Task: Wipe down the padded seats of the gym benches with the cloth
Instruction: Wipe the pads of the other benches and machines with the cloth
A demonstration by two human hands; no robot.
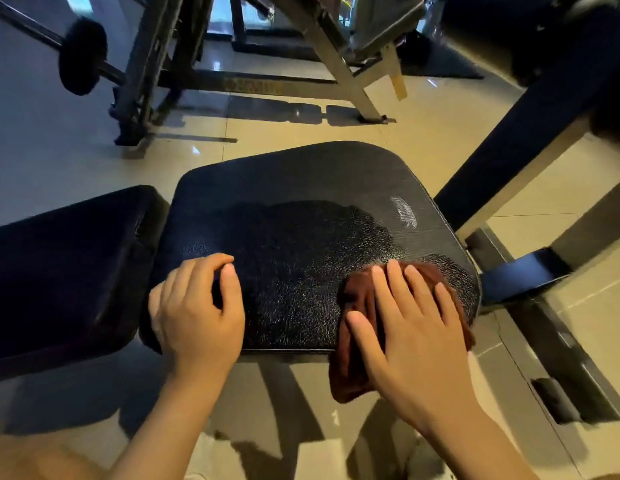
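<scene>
A black padded seat (301, 216) with cracked vinyl fills the middle of the view. On its near right corner lies a brown cloth (353, 299), part of it hanging over the front edge. My right hand (412, 327) presses flat on the cloth with straight, spread fingers. My left hand (197, 306) rests on the seat's near left corner, fingers loosely curled, holding nothing. A second black pad (66, 268), the backrest, adjoins the seat on the left.
A dark padded bar on a metal frame (530, 133) slants up at the right. Behind the seat stand another machine's frame (339, 64) and a barbell with a plate (81, 55) at the far left. Beige floor tiles (423, 119) surround the bench.
</scene>
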